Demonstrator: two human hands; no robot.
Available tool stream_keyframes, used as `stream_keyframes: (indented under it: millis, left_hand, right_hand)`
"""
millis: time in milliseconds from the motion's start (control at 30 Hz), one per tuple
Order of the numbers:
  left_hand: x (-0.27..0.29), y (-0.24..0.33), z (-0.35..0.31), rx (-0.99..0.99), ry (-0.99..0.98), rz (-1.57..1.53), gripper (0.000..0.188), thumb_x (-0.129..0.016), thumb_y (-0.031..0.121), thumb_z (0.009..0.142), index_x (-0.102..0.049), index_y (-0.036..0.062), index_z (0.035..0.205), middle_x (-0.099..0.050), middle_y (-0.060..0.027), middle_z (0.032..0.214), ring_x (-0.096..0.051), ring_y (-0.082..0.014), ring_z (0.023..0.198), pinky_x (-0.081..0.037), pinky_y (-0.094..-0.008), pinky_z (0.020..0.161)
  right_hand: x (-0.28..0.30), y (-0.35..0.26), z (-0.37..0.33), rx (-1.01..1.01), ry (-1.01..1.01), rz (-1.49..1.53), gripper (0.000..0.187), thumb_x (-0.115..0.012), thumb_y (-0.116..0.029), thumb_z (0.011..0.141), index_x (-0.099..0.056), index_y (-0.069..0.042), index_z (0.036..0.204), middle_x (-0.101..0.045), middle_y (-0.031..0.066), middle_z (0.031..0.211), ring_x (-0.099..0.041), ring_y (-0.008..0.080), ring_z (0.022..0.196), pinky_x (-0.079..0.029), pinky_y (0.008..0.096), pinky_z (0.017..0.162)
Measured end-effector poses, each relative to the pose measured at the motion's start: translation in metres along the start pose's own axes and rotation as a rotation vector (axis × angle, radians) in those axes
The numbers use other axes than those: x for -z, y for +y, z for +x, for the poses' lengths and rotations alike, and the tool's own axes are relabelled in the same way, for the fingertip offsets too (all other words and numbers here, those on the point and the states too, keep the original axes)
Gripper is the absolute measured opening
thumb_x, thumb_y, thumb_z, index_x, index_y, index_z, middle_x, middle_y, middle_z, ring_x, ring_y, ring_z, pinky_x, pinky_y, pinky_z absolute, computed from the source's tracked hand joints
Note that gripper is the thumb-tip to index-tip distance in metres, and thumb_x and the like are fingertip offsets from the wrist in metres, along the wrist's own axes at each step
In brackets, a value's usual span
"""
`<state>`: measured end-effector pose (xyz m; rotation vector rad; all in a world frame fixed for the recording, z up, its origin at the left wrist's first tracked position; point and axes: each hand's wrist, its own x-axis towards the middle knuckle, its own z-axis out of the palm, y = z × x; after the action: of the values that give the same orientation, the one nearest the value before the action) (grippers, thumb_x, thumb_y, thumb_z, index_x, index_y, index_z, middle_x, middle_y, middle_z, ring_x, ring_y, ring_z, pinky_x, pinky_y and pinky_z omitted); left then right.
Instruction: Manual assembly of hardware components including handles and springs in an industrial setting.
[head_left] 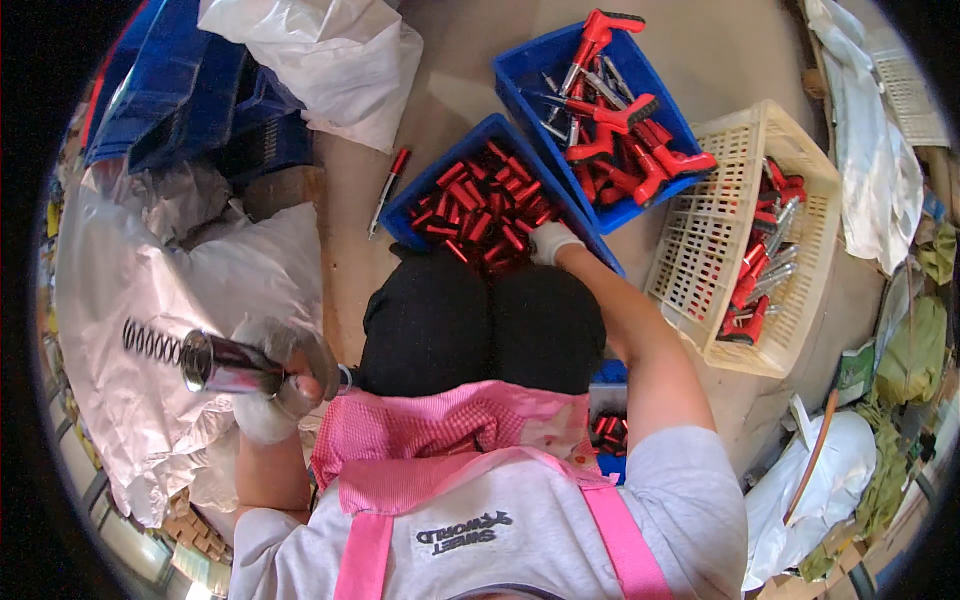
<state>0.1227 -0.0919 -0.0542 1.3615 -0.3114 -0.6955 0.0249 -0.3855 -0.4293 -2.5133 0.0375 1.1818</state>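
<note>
My left hand [285,385], in a white glove with bare fingertips, is closed round a shiny metal tube [215,362] at the left. A coil spring [150,340] sticks out of the tube's far end. My right hand [553,241], also in a white glove, reaches into the right side of a blue bin [408,205] in front of my knees. Shiny red metal sleeves [478,205] fill that bin. The right fingers are hidden among the sleeves and the bin's edge, so their grip does not show.
A second blue bin [515,75] holds red-handled tools [610,120]. Right of it, a cream plastic basket [700,230] holds more red and metal parts. A red-ended metal rod [388,195] lies on the floor. White plastic sacks [160,270] are at the left, near stacked blue bins [185,85].
</note>
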Motion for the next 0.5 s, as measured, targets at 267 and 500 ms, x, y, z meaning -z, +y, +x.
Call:
stream_keyframes:
  millis: [267,500]
  left_hand:
    - [-0.028,0.029,-0.041,0.254,-0.085,0.144,0.025,-0.069,-0.004,0.071,-0.047,0.0062,0.076,-0.053,-0.0039,0.065,-0.05,-0.0117,0.052,-0.036,-0.024,0.045]
    - [-0.05,0.037,-0.079,0.016,-0.437,0.651,0.021,-0.073,0.013,0.072,-0.056,0.0027,0.081,-0.054,-0.0061,0.066,-0.047,-0.0124,0.059,-0.042,-0.0277,0.058]
  right_hand:
    - [0.092,-0.05,-0.258,0.42,1.026,1.636,0.024,-0.061,-0.003,0.083,-0.051,-0.006,0.104,-0.059,0.0145,0.108,-0.057,0.0193,0.099,-0.049,0.0304,0.083]
    - [0.091,-0.146,-0.388,0.701,1.147,1.423,0.043,-0.056,0.017,0.072,-0.05,-0.006,0.108,-0.053,0.0157,0.117,-0.053,0.0264,0.11,-0.043,0.0369,0.094]
